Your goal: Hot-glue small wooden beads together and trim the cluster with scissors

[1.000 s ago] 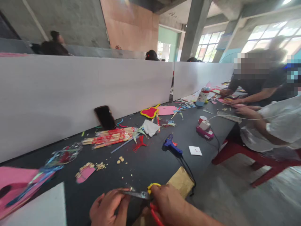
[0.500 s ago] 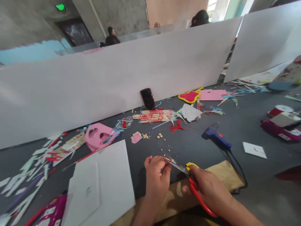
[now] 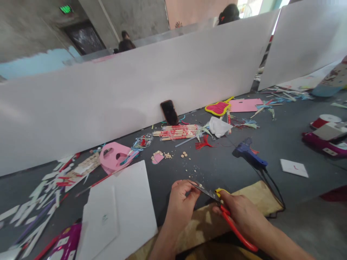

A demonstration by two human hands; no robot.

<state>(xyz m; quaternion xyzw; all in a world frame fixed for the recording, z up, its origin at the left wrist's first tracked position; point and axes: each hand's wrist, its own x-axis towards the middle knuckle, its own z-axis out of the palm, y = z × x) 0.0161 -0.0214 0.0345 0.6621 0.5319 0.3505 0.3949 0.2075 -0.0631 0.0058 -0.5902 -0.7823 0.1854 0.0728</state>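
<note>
My right hand point(image 3: 240, 207) is closed round scissors point(image 3: 208, 192) with one yellow and one red handle, the blades pointing left. At the blade tips, the fingers of my left hand point(image 3: 182, 198) are pinched together. Whatever they grip is too small or hidden to name. Small pale crumbs lie on the dark table just beyond the blades. Farther off is a pink heart-shaped piece point(image 3: 158, 158), part of its edge lined with little beige bits. Beside it sit a small heap of beige bits point(image 3: 168, 155) and a few larger beige pieces point(image 3: 184, 155).
A blue glue gun point(image 3: 251, 153) with a black cord lies at the right, near brown paper point(image 3: 257, 198). White sheets point(image 3: 127, 202) and a pink mask point(image 3: 115, 155) are at the left. Wrapped sticks point(image 3: 176, 132) and a phone point(image 3: 169, 112) stand before the white partition point(image 3: 121, 94).
The view has shifted slightly. My hands keep nearly the same place, with the scissors' tips still at my left fingers; the red handle sits a little lower and farther right.
</note>
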